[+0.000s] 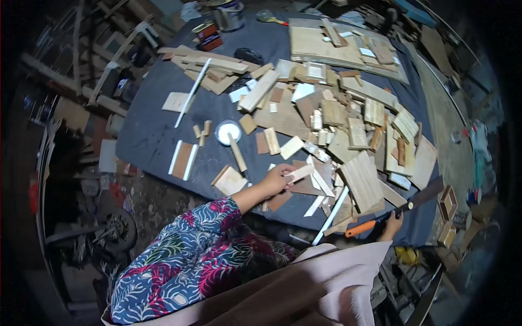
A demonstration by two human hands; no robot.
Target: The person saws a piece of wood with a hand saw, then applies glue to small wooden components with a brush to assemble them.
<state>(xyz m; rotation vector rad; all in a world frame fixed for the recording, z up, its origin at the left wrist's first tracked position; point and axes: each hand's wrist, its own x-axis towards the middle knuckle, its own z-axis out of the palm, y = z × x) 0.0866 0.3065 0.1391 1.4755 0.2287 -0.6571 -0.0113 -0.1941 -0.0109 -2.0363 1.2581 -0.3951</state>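
My left hand, reaching out of a patterned sleeve, pinches a small pale wood block above the near part of the table. My right hand is at the table's near right edge, its fingers closed on a saw with a dark blade; an orange and black handle points left. Beside my left hand lie brown offcuts and white strips. A round tub of white glue stands farther left, with a wooden stick leaning out of it.
The dark-covered table carries a large pile of wood offcuts. Boards lie at the back right, and long wood strips at the back left. A red-brown can and a paint bucket stand at the back.
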